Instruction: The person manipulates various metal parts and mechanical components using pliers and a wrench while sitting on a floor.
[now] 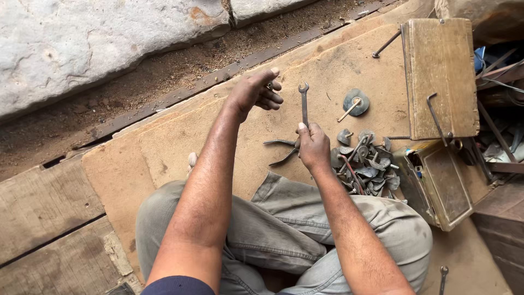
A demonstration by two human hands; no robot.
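While R hand [313, 146] grips, spanner [304, 104] upright.

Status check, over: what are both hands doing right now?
Right hand grips spanner upright. Left hand pinches a small part, too small to identify. Pliers and metal pile lie beside the right hand.

- Both forearms are bare down to the left hand [254, 93] and right hand [313, 146]; no gloves, rings or watch show.
- A dark navy short sleeve [177, 285] covers the left upper arm.
- Grey-khaki trousers [295, 218], creased, stitched seams, dusty.
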